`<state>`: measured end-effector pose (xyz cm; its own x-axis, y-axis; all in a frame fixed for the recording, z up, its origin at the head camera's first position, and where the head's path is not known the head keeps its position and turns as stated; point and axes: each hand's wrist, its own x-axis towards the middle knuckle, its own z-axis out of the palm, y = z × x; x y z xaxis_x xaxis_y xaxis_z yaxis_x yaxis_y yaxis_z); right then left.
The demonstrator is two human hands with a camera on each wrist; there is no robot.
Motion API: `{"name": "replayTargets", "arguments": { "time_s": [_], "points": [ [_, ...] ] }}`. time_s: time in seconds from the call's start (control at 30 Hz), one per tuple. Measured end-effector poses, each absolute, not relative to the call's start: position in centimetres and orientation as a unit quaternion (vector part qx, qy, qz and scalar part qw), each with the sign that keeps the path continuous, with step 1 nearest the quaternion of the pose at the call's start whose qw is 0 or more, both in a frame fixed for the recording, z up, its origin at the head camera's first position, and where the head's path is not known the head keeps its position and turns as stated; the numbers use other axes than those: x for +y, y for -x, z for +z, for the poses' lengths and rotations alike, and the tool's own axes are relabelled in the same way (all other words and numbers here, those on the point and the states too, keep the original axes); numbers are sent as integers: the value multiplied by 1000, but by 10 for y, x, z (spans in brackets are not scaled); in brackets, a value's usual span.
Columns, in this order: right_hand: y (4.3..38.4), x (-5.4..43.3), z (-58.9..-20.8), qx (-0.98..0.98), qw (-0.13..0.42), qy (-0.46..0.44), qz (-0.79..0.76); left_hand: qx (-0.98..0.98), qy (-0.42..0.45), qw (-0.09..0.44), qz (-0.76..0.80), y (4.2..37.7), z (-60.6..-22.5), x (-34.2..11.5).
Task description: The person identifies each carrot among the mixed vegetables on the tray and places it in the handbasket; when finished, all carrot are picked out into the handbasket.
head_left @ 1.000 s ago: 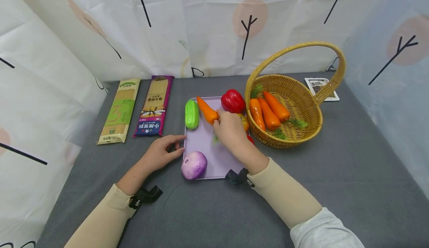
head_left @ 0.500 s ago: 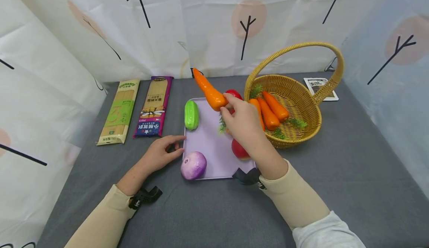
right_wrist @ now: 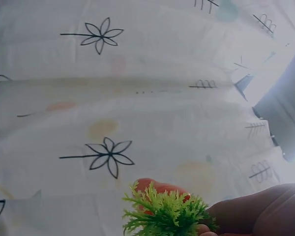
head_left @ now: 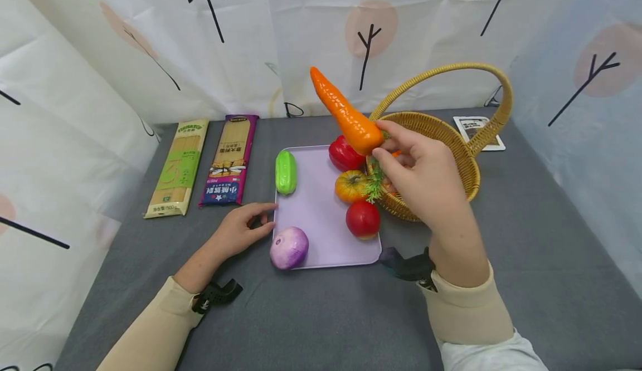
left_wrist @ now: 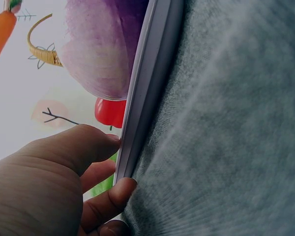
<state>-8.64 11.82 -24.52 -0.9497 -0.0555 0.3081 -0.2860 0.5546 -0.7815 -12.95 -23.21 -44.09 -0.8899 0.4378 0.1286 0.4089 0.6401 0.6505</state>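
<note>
An orange carrot (head_left: 346, 112) with a green leafy top (right_wrist: 169, 214) is held by its thick end between the thumb and fingers of my right hand (head_left: 426, 173). It is raised, tip up and to the left, in front of the basket (head_left: 463, 165). My left hand (head_left: 243, 230) lies at the left edge of the lilac tray (head_left: 321, 232), fingertips right at its rim. Around the tray are a purple onion (head_left: 289, 248), a green vegetable (head_left: 286, 172), a red pepper (head_left: 346, 154), a small orange pumpkin (head_left: 351, 186) and a tomato (head_left: 363, 219).
Two packs of noodles, a green one (head_left: 178, 167) and a purple one (head_left: 229, 159), lie left of the tray. The basket's tall handle (head_left: 446, 69) arches up at the back right. Behind it lies a small white packet (head_left: 471, 123). A patterned cloth (head_left: 311, 31) stands behind the table.
My right hand has lifted the carrot off the tray and carried it up and to the right, toward the basket. The left hand has stayed in place at the tray's edge.
</note>
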Motion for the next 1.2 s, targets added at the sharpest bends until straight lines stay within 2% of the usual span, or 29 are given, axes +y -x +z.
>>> {"name": "replayTargets", "arguments": {
  "time_s": [0.23,0.47,0.83,1.2],
  "points": [
    [73,150,-234,-864,129,-108,474,906,-231,23,354,129,-441,-233],
    [65,183,-231,-870,144,-75,466,904,-232,26,358,130,-441,-232],
    [54,237,-236,-867,188,-62,457,904,-232,24,358,130,-440,-232],
    [53,271,-249,-880,184,-27,438,906,-231,24,355,130,-441,-233]
  ]
}}
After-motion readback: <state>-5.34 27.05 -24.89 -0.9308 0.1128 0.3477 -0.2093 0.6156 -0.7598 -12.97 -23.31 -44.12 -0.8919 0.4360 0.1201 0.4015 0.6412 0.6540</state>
